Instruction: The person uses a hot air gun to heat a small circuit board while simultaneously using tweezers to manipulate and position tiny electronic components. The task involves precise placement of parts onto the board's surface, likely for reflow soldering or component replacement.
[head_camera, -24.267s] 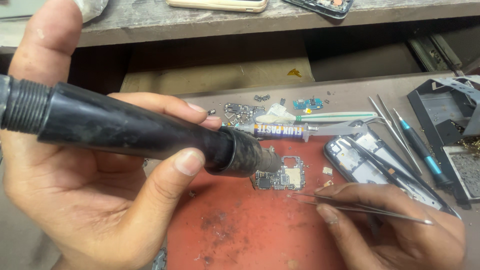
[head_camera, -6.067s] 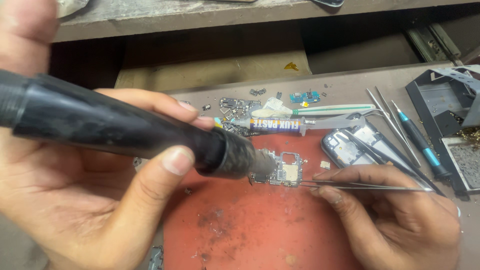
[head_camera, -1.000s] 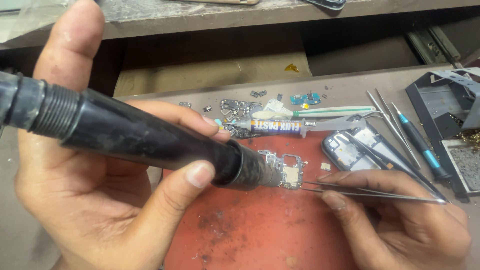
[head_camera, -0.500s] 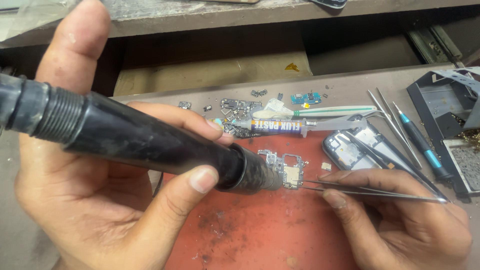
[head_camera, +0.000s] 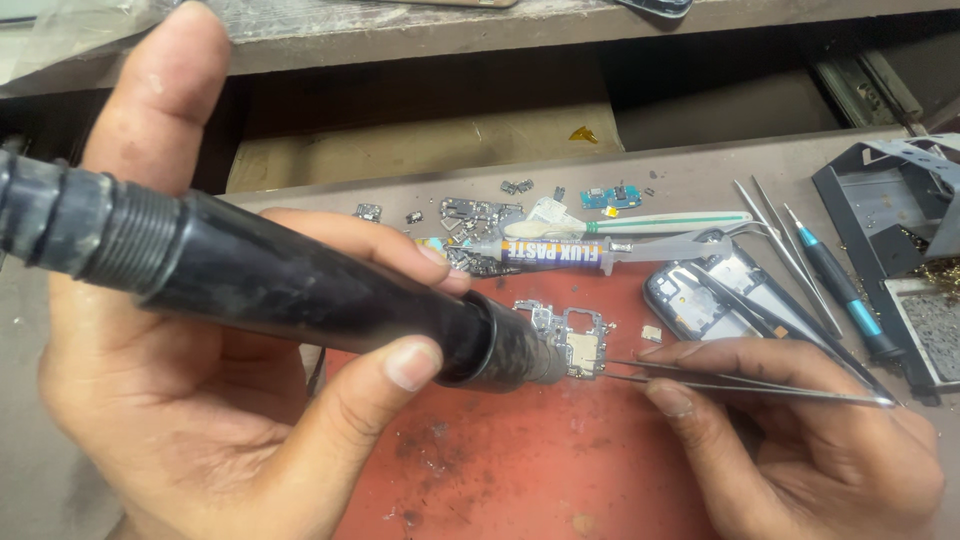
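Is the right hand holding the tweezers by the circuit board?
Yes, the right hand grips the tweezers, tips at the circuit board.

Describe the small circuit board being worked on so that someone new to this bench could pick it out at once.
Find the red mat on the grey bench. Near its top edge lies the small circuit board, between the nozzle of the black hot-air tool and the tweezers tips. Unlike the phone frame beside it, it is bare, silvery and irregular.

Hot-air handpiece (head_camera: 300, 290) nozzle now right over left edge of circuit board (head_camera: 572, 340), closer than 24 s back. Tweezers (head_camera: 740, 385) tips moved in from lower right, now at board's right edge. Left hand (head_camera: 200, 400) thumb raised higher than before.
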